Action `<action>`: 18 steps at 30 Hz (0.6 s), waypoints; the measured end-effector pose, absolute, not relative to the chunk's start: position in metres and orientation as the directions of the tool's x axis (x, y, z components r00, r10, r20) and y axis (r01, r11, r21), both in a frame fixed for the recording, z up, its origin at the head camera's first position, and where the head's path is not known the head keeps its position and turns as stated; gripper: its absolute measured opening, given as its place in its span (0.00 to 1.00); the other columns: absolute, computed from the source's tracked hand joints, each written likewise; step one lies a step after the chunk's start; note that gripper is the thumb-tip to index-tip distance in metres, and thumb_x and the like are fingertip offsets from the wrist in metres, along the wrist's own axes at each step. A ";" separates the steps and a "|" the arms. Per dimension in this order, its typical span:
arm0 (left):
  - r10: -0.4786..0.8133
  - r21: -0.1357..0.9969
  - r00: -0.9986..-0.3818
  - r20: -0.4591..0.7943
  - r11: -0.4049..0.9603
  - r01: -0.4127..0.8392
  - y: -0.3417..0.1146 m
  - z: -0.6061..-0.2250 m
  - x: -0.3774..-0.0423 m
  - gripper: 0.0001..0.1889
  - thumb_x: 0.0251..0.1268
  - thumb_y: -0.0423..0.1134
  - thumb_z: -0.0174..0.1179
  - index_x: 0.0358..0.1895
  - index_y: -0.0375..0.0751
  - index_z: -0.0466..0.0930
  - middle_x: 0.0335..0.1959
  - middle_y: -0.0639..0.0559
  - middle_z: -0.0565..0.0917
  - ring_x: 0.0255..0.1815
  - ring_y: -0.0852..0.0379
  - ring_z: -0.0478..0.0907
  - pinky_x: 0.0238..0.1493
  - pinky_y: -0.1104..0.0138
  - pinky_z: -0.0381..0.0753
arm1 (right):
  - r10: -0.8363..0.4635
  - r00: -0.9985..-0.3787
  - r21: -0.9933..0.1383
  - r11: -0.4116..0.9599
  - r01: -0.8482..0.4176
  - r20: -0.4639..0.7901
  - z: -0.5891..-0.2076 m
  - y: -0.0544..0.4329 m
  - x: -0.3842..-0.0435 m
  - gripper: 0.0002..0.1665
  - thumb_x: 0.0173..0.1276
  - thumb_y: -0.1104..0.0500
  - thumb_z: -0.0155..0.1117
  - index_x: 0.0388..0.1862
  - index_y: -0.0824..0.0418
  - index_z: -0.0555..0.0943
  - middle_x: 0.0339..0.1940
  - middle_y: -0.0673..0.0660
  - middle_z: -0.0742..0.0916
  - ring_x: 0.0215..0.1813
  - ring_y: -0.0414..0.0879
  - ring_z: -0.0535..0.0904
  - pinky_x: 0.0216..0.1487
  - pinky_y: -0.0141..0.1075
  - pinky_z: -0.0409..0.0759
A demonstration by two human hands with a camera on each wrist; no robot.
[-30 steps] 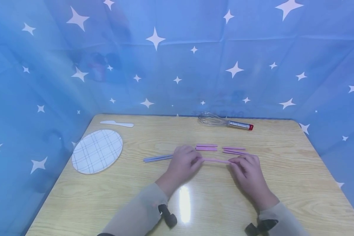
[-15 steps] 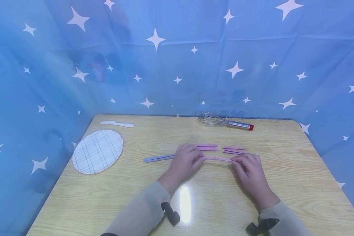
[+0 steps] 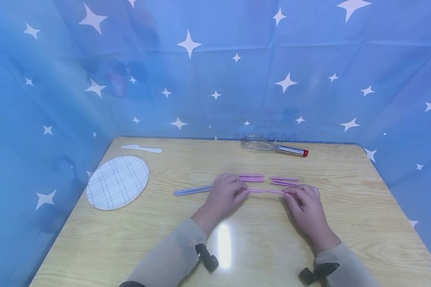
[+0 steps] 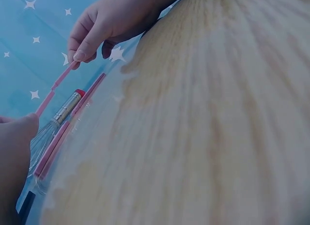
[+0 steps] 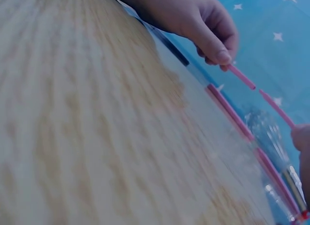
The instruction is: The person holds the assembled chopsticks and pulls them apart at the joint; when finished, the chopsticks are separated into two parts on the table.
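Note:
In the head view my left hand pinches one short pink stick piece between thumb and fingers. My right hand pinches a second pink stick piece, level with the first. Their inner ends face each other across a small gap, plain in the left wrist view between the left piece and the right piece. Just behind the hands lie two groups of similar short pink sticks, a left group and a right group. Blue sticks run partly behind my left hand.
A whisk with a red-tipped handle lies near the table's back edge. At the left are a white knife and an oval checked plate. A blue starry curtain stands behind the wooden table.
The single pink stick held between both hands has come apart into two pieces, one in each hand. The hands have shifted slightly to the right.

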State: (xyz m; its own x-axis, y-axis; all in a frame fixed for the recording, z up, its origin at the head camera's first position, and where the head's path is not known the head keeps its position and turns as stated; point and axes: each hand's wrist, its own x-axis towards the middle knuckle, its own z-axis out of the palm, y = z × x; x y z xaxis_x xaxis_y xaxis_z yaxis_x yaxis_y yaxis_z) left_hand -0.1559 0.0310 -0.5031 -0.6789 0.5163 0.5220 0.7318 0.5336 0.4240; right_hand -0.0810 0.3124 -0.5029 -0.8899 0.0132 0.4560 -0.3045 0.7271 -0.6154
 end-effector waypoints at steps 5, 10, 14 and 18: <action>0.510 0.424 -0.683 0.523 0.540 0.727 0.032 -0.505 -0.157 0.06 0.74 0.47 0.70 0.44 0.51 0.91 0.42 0.62 0.87 0.49 0.60 0.78 0.59 0.61 0.74 | 0.015 -0.892 -0.591 0.753 -0.288 0.452 -0.502 0.319 -0.083 0.06 0.70 0.66 0.75 0.44 0.58 0.90 0.44 0.54 0.85 0.54 0.52 0.70 0.54 0.47 0.62; 0.509 0.394 -0.680 0.527 0.563 0.727 0.034 -0.508 -0.159 0.05 0.74 0.47 0.69 0.44 0.54 0.92 0.41 0.63 0.87 0.47 0.60 0.78 0.56 0.61 0.74 | 0.022 -0.892 -0.582 0.765 -0.275 0.451 -0.502 0.326 -0.086 0.06 0.69 0.66 0.76 0.43 0.60 0.90 0.43 0.54 0.84 0.54 0.53 0.69 0.54 0.48 0.61; 0.514 0.356 -0.681 0.521 0.594 0.721 0.037 -0.508 -0.162 0.05 0.73 0.48 0.69 0.45 0.55 0.92 0.42 0.64 0.88 0.48 0.61 0.78 0.57 0.61 0.75 | 0.012 -0.882 -0.559 0.777 -0.289 0.472 -0.502 0.330 -0.088 0.05 0.66 0.66 0.78 0.40 0.61 0.90 0.42 0.56 0.84 0.54 0.55 0.70 0.54 0.50 0.61; 0.515 0.336 -0.709 0.481 0.638 0.692 0.041 -0.506 -0.165 0.05 0.73 0.47 0.69 0.45 0.57 0.92 0.45 0.64 0.88 0.48 0.61 0.78 0.56 0.62 0.74 | 0.007 -0.871 -0.542 0.785 -0.299 0.491 -0.501 0.333 -0.091 0.06 0.64 0.68 0.80 0.37 0.62 0.89 0.42 0.58 0.84 0.54 0.58 0.71 0.54 0.52 0.60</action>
